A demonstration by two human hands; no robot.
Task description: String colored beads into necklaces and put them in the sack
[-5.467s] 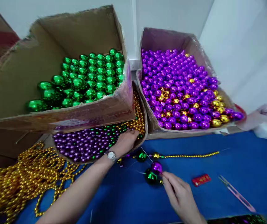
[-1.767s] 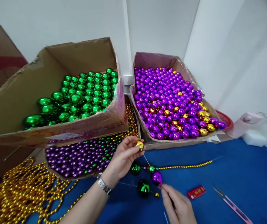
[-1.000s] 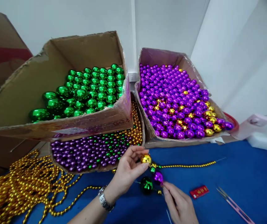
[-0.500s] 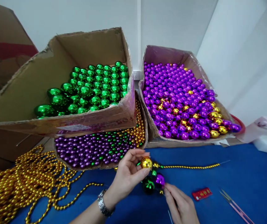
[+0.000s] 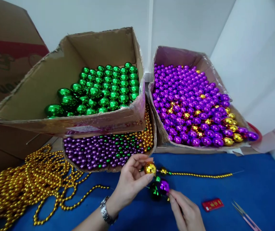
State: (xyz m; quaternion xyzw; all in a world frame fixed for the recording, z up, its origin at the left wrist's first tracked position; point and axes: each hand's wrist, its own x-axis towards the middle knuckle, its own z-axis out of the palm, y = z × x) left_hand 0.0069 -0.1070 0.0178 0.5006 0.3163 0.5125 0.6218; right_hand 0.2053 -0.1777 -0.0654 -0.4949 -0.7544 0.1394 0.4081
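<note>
My left hand (image 5: 134, 179), with a metal-band watch (image 5: 106, 210) on its wrist, is closed around a shiny gold bead (image 5: 150, 168) between thumb and fingers. Just below and right of it hang a purple bead (image 5: 163, 186), a large dark green bead (image 5: 154, 190) and a small green bead (image 5: 158, 179). My right hand (image 5: 184, 208) pinches at the lower right edge of the purple bead; any thread between its fingertips is hidden. From this cluster a strand of small gold beads (image 5: 202, 175) runs right over the blue table, with thin thread showing at its end.
A carton (image 5: 104, 123) of large green beads overhangs a box of small purple, green and gold beads (image 5: 99, 150). Another carton (image 5: 161, 136) holds purple and gold beads. Gold bead strands (image 5: 14, 189) pile at left. A red packet (image 5: 212, 204) and tweezers (image 5: 245, 215) lie at right.
The view has turned slightly left, so the boxes and table items appear farther right. Both hands keep their grips, and the bead cluster between them has shifted a little.
</note>
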